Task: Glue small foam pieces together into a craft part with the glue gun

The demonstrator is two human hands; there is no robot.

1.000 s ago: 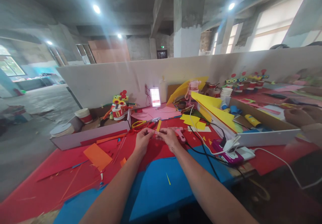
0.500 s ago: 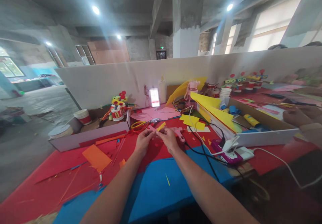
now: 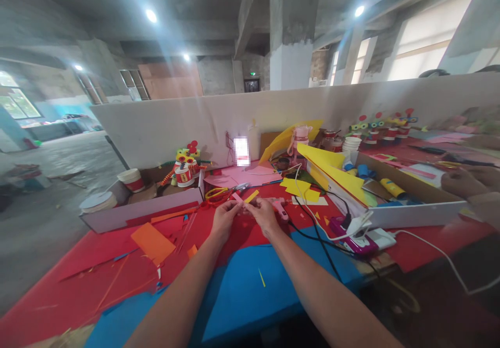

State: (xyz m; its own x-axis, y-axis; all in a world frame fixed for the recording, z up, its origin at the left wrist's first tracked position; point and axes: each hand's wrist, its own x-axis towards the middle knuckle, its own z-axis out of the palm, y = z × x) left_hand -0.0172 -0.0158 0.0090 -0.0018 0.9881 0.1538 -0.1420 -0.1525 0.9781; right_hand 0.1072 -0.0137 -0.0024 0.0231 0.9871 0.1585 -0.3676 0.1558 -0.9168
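Both hands meet above the red paper-covered table (image 3: 78, 280): the left hand (image 3: 223, 220) pinches a thin pink paper strip (image 3: 237, 197), the right hand (image 3: 265, 215) a small yellow paper strip (image 3: 251, 196). Yellow-handled scissors (image 3: 219, 194) lie just behind the strips; a pink glue gun (image 3: 279, 207) sits beside the right hand.

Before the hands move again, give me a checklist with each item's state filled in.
1. Left hand pinches the pink strip: ok.
2. Right hand pinches the yellow strip: ok.
3. Strips meet between the fingertips: ok; whether they are joined, cannot tell.
4. Scissors lie clear behind the left hand: ok.
5. Glue gun lies clear of the right hand: not ok, it lies right beside it.
6. Black cable stays off the blue sheet: not ok, it crosses its right edge.
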